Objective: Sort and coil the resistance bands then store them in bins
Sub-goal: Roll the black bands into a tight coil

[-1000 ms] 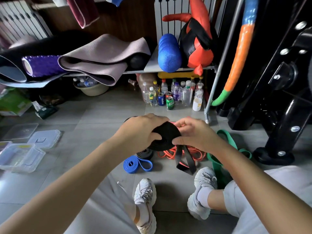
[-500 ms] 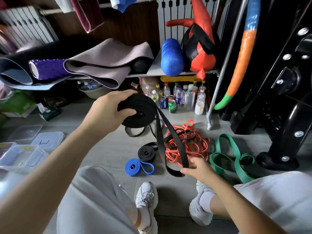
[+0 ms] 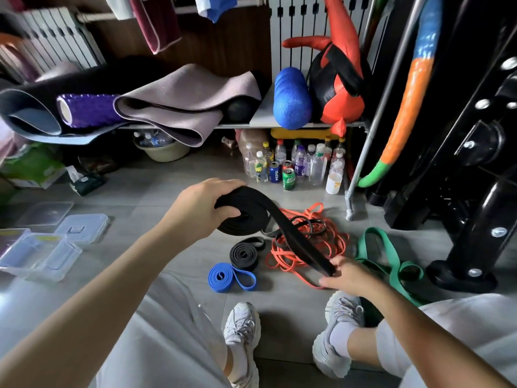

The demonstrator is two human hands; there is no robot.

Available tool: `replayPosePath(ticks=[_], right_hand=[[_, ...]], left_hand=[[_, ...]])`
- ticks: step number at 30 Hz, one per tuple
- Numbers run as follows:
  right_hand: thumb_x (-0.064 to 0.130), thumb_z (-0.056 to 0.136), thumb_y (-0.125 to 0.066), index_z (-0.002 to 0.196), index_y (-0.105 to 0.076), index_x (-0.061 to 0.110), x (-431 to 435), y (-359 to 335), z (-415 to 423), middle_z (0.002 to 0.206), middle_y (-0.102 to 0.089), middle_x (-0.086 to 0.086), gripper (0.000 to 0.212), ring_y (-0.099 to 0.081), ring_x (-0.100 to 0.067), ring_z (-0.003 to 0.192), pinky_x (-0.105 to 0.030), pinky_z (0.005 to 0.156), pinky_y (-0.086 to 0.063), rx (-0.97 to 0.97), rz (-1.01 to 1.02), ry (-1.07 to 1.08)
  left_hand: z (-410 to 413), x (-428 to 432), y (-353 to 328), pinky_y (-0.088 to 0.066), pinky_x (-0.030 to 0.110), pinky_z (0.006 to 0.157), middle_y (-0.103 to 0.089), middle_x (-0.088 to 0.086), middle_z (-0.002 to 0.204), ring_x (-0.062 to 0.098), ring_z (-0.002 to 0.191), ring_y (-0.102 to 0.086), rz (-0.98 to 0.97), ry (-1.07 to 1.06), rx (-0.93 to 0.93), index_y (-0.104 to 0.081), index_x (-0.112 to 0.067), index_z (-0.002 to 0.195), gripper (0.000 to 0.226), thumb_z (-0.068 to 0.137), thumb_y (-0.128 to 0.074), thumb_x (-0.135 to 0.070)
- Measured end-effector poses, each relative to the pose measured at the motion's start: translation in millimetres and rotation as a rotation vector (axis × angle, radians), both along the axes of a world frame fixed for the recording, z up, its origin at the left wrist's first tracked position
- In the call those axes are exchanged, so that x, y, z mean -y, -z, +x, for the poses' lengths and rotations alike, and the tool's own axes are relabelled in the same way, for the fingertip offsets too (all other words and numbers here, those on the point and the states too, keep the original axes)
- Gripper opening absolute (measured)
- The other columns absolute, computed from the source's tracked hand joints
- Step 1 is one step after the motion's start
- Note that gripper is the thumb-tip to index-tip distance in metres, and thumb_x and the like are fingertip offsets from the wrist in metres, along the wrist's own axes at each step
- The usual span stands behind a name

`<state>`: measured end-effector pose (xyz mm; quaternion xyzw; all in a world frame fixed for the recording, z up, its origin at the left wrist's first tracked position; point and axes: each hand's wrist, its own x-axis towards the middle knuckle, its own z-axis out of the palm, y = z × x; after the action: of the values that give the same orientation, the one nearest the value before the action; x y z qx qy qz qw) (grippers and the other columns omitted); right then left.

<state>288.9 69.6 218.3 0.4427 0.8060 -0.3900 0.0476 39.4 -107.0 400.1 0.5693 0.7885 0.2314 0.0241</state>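
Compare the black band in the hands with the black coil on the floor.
The held band is only partly coiled, with a long tail running from the left hand to the right hand. The floor coil is almost fully wound, with a short tail. The held band is up in both hands, while the floor coil lies untouched. Both are black.

- clear bins (image 3: 42, 256), far left: cut off by frame edge
- green band (image 3: 387, 253): near end hidden behind right knee
- left hand (image 3: 195, 211): fingertips hidden behind black band (image 3: 251, 218)
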Motion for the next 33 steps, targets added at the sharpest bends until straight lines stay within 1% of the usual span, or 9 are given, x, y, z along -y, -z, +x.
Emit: replayPosePath(ticks=[2,5,8,11,16,18,22,28,33], right_hand=[[0.036,0.067,-0.083,0.088,-0.052,0.039,5.3,-22.9,-12.4,0.087,-0.061,0.021,0.037,-0.057,0.01,0.07,-0.007,0.063,-0.041,-0.168,-0.035,-0.058],[0.034,0.063,-0.085,0.116,-0.059,0.03,14.7,-68.5,-34.9,0.109,-0.061,0.017,0.059,-0.061,0.009,0.092,-0.004,0.079,-0.044,-0.546,-0.158,-0.038],[0.026,0.062,-0.083,0.106,-0.063,0.033,21.7,-102.2,-47.8,0.105,-0.067,0.013,0.049,-0.065,0.002,0.098,-0.012,0.084,-0.049,-0.773,-0.25,-0.056],[0.003,0.073,-0.077,0.093,-0.065,0.036,25.6,-116.4,-52.4,0.088,-0.071,0.019,0.04,-0.067,0.003,0.087,-0.012,0.081,-0.051,-0.815,-0.136,-0.076],[0.004,0.075,-0.076,0.087,-0.066,0.037,27.8,-120.0,-50.6,0.077,-0.07,0.025,0.036,-0.067,0.006,0.079,-0.01,0.076,-0.05,-0.904,-0.068,-0.068],[0.003,0.075,-0.075,0.086,-0.067,0.034,27.9,-122.1,-49.1,0.075,-0.07,0.023,0.034,-0.067,0.006,0.075,-0.008,0.072,-0.049,-0.892,-0.056,-0.081],[0.01,0.076,-0.077,0.095,-0.069,0.029,24.8,-127.6,-45.2,0.086,-0.072,0.011,0.028,-0.067,0.003,0.079,-0.011,0.076,-0.05,-0.803,-0.039,-0.135],[0.029,0.073,-0.08,0.104,-0.072,0.021,22.0,-130.8,-42.6,0.091,-0.07,0.015,0.033,-0.064,0.002,0.087,-0.027,0.085,-0.052,-0.622,0.172,-0.187],[0.022,0.075,-0.078,0.101,-0.071,0.031,19.0,-124.1,-43.5,0.092,-0.073,0.014,0.028,-0.067,0.0,0.088,-0.024,0.085,-0.052,-0.694,0.062,-0.186]], left_hand=[[8.6,-5.2,3.6,-0.033,0.022,0.074,-0.05,-0.015,0.093,0.008,0.085,-0.047,-0.026,0.034,-0.015,-0.056,-0.032,0.128,0.051,0.08,-0.069,-0.019],[20.9,-13.0,8.2,-0.031,0.022,0.072,-0.047,-0.014,0.092,0.012,0.088,-0.049,-0.069,0.078,-0.019,-0.054,-0.032,0.128,0.05,0.082,-0.067,-0.02],[28.7,-16.8,10.0,-0.033,0.023,0.069,-0.048,-0.014,0.091,0.013,0.087,-0.051,-0.066,0.109,-0.01,-0.055,-0.032,0.126,0.048,0.081,-0.067,-0.019],[29.3,-15.4,10.7,-0.033,0.01,0.068,-0.052,-0.015,0.091,0.006,0.083,-0.047,0.005,0.086,0.078,-0.058,-0.032,0.123,0.046,0.08,-0.069,-0.017],[32.2,-8.0,14.3,-0.033,-0.002,0.074,-0.053,-0.03,0.091,-0.007,0.083,-0.051,0.098,0.03,0.282,-0.061,-0.031,0.121,0.048,0.078,-0.072,-0.013],[33.3,-7.0,15.3,-0.033,-0.002,0.074,-0.053,-0.03,0.091,-0.012,0.084,-0.051,0.09,0.039,0.308,-0.061,-0.031,0.121,0.048,0.078,-0.072,-0.012],[33.2,-6.8,13.8,-0.032,-0.002,0.074,-0.054,-0.029,0.09,-0.004,0.083,-0.047,0.095,0.049,0.278,-0.061,-0.031,0.12,0.047,0.078,-0.072,-0.013],[33.1,-7.8,13.4,-0.036,0.008,0.074,-0.052,-0.025,0.087,0.002,0.086,-0.049,0.078,0.062,0.238,-0.059,-0.032,0.122,0.046,0.081,-0.07,-0.015],[32.4,-7.9,15.4,-0.04,0.006,0.077,-0.058,-0.027,0.091,-0.002,0.086,-0.054,0.147,0.047,0.346,-0.062,-0.039,0.115,0.048,0.078,-0.073,-0.012]])
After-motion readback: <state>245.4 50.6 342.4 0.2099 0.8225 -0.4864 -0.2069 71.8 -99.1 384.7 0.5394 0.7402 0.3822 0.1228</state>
